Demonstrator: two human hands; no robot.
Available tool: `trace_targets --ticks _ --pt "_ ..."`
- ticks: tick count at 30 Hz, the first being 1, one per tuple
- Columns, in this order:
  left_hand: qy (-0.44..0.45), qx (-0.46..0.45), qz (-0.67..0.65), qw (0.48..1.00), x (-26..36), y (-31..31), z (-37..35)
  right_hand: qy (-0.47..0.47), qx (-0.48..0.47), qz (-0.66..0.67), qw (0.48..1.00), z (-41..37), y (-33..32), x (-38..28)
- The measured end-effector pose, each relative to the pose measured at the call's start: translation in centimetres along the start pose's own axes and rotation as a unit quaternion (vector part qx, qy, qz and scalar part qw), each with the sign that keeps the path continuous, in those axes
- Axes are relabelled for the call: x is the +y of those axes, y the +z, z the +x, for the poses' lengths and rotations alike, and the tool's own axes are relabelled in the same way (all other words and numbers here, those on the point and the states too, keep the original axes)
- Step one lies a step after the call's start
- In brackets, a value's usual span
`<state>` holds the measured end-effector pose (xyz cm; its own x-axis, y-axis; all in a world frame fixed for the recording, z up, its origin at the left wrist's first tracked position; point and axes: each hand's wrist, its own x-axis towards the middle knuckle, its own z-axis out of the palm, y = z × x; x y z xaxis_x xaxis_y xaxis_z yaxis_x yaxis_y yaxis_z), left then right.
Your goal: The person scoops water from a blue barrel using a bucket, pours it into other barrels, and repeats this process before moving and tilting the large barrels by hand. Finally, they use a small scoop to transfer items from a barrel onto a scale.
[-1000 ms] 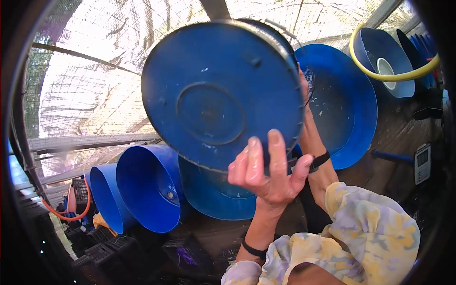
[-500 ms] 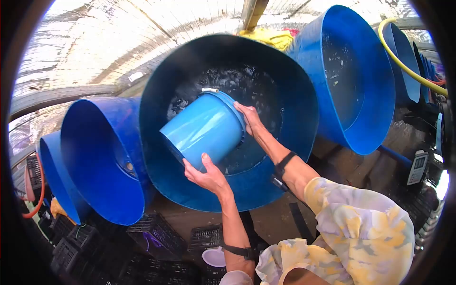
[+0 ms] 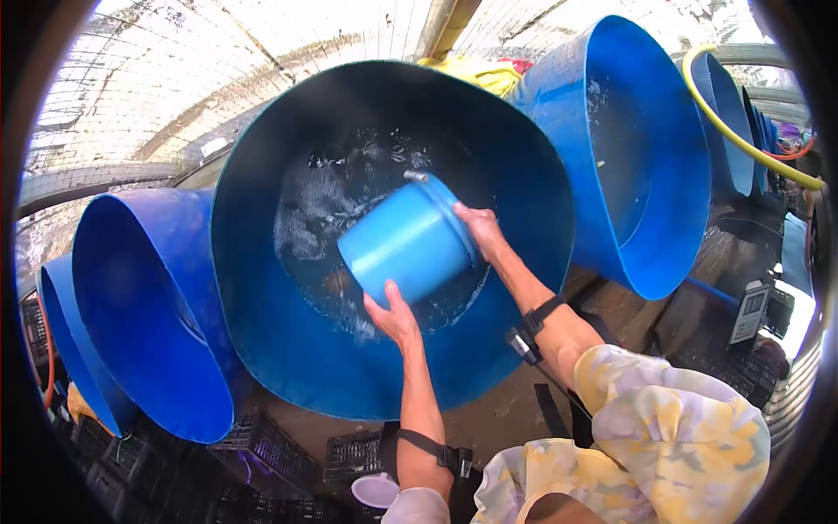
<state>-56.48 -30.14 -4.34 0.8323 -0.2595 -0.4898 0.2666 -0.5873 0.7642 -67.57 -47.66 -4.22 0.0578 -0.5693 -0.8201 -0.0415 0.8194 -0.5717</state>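
Observation:
A light-blue bucket (image 3: 406, 244) is held tilted on its side inside a big round blue tub (image 3: 288, 341), its rim toward the upper right. My left hand (image 3: 394, 316) supports the bucket near its base, thumb up along the side. My right hand (image 3: 480, 229) grips the bucket's rim. Below the bucket, water (image 3: 314, 210) with ripples and froth covers the tub's bottom. The bucket's mouth faces away, so its inside is hidden. Straps with small dark devices sit on both forearms.
Another blue tub (image 3: 650, 175) with water stands to the right, with a yellow hose (image 3: 729, 118) beyond it. Blue tubs (image 3: 148, 306) stand on the left. Black crates (image 3: 266, 450) and a pale round lid-like piece (image 3: 375, 490) lie below. A handheld meter (image 3: 749, 313) is at right.
Both hands have carried the bucket slightly right and down across the tub, still tilted. The water now shows more froth on the left side. The camera view has shifted a little.

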Motion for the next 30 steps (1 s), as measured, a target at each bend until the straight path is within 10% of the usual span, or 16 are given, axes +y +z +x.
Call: trace_targets --ticks 4,8,10,14,18,20,24,26,30 --pt "-0.292 -0.077 -0.271 0.914 -5.7 -0.2 -0.4 -0.192 -0.045 -0.457 0.867 -1.8 2.7 0.0" --pt "-0.419 -0.092 -0.360 0.828 -8.5 2.3 -4.0 -0.348 -0.081 -0.594 0.721 -7.0 4.4 0.1" --pt "-0.542 -0.045 -0.452 0.707 -7.9 3.6 -6.2 -0.370 -0.122 -0.588 0.709 -9.5 4.1 -0.7" --pt "-0.526 -0.076 -0.532 0.659 0.0 3.8 -10.5 -0.407 -0.120 -0.593 0.684 -14.6 2.6 -6.6" --pt "-0.467 -0.062 -0.508 0.722 7.7 0.3 -12.5 -0.469 -0.110 -0.509 0.714 -19.9 2.3 -15.0" --pt "-0.358 -0.091 -0.461 0.807 12.4 -2.6 -13.0 -0.490 -0.064 -0.378 0.783 -21.9 2.0 -19.9" --pt "-0.093 -0.068 -0.325 0.939 27.9 -4.5 -13.9 -0.583 0.049 -0.331 0.740 -17.2 -0.9 -27.9" --pt "0.108 -0.056 -0.238 0.964 35.3 -3.6 -15.2 -0.305 -0.099 0.100 0.942 -16.3 -2.9 -31.1" --pt "0.366 -0.035 -0.130 0.921 44.0 -1.1 -18.7 -0.248 -0.155 0.328 0.898 -17.2 -5.1 -35.2"
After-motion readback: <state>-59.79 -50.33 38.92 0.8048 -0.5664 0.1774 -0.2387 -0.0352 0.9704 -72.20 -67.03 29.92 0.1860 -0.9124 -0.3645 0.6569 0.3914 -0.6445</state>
